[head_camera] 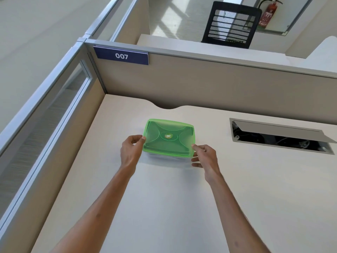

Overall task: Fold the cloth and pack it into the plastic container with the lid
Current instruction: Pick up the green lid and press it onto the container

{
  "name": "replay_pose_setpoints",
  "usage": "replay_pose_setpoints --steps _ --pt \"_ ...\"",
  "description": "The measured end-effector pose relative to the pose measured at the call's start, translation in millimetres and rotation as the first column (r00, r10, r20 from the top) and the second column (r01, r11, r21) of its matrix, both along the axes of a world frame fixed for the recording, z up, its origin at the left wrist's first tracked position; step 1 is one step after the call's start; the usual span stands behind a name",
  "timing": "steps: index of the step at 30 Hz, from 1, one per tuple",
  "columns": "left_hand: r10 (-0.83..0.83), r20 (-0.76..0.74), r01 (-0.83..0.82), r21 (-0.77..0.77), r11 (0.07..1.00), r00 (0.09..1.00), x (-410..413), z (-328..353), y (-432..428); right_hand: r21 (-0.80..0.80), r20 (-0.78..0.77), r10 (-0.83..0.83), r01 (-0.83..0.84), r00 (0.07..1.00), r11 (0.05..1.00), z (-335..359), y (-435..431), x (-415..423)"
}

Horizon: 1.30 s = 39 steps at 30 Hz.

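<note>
Our grip is pinching the green lid [169, 136] from both sides: we are holding its left edge between the thumb and fingers of our left hand [131, 150], and its near right corner between the thumb and fingers of our right hand [205, 157]. The lid is sitting on top of the plastic container [165, 156], which is standing on the pale table [164, 207], near the middle and a little towards the far partition [200, 83].

The lid is translucent green plastic, a rectangle with rounded corners, a raised rim, curved moulded lines and a small round sticker [168, 136] at its centre. Only a thin clear strip of the container is showing beneath the lid's near edge, and we cannot tell what is inside it. The cloth is not visible.

The lid's long axis is running left to right across our view, slightly skewed, with the right end sitting nearer to us.

The table is smooth and matt. To the right, well apart, a rectangular cable hatch [280, 136] is standing open.
</note>
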<state>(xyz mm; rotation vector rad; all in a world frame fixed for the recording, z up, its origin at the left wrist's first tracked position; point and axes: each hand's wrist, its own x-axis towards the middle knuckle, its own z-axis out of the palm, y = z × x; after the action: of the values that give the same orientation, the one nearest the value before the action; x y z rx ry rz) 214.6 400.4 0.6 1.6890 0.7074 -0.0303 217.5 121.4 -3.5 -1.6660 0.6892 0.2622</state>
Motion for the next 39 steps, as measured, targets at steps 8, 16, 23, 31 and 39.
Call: replay_pose_setpoints --steps 8,16,23,31,39 --pt "0.088 0.009 -0.087 -0.083 0.993 0.996 -26.0 -2.1 -14.6 0.116 0.037 -0.060 0.056 0.997 0.992 -0.2 9.6 -15.0" --pt "0.114 -0.019 -0.115 -0.074 0.991 0.993 -22.0 -2.9 -22.7 0.069 0.096 -0.114 0.108 0.989 0.992 -4.8 22.6 -21.1" --pt "0.113 0.008 -0.111 -0.151 0.982 0.994 -22.4 -7.4 -23.0 0.036 0.091 -0.061 0.058 0.994 0.998 -4.2 22.3 -24.2" --pt "0.112 0.034 -0.105 -0.167 0.980 0.993 -22.1 -6.9 -27.0 0.044 -0.032 0.154 -0.152 0.988 0.987 9.8 14.0 -30.2" --pt "0.085 0.019 -0.081 -0.153 0.985 0.996 -20.9 -6.1 -26.4 0.194 0.012 0.100 -0.101 0.995 0.976 2.1 13.7 -37.0"
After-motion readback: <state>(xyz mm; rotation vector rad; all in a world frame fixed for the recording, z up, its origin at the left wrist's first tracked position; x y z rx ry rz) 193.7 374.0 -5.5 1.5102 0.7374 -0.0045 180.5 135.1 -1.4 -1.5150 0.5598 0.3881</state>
